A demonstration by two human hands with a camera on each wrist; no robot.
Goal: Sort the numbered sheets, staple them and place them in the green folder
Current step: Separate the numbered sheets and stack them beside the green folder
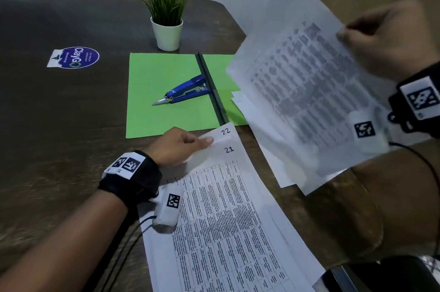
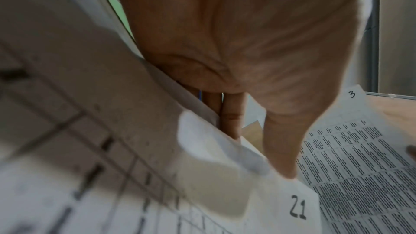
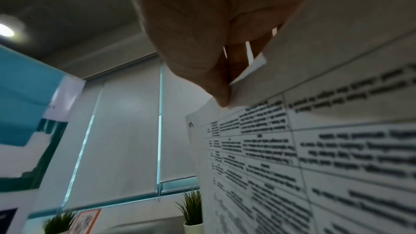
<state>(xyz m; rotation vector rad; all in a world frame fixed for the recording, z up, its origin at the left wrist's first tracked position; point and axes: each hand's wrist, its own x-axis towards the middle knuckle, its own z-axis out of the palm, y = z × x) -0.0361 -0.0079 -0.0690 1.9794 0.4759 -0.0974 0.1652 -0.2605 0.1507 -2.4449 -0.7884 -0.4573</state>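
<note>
- On the dark wooden table [image 1: 59, 125], far left, a round printed sticker [image 1: 73, 57] lies flat, well apart from the work.
- Behind the work area stands a small potted plant [image 1: 166, 18] in a white pot.
- At centre the green folder [image 1: 166, 110] lies open, a blue stapler [image 1: 183, 93] resting on its left leaf just beside the dark spine; both wait untouched.
- Near the folder's front edge the left hand [image 1: 176, 146] reaches in palm down, wrist low over the table, thumb and fingers pinching the upper corner of the sheet marked 21 [image 1: 221, 208] and lifting it so the sheet marked 22 [image 1: 225, 131] shows underneath.
- To the right, the right hand [image 1: 385, 41] is raised well above the table, wrist cocked back, its fingers pinching the edge of the sheet marked 3 [image 1: 309, 77], which hangs tilted and slightly blurred over more loose sheets [image 1: 281, 168].
- Sorting appears to be mid-way: a low number such as 3 probably belongs ahead of 21 and 22, so it should be laid in order with each corner number read first.
- Corners are best squared together before any stapling; a light pinch avoids creasing thin paper.
</note>
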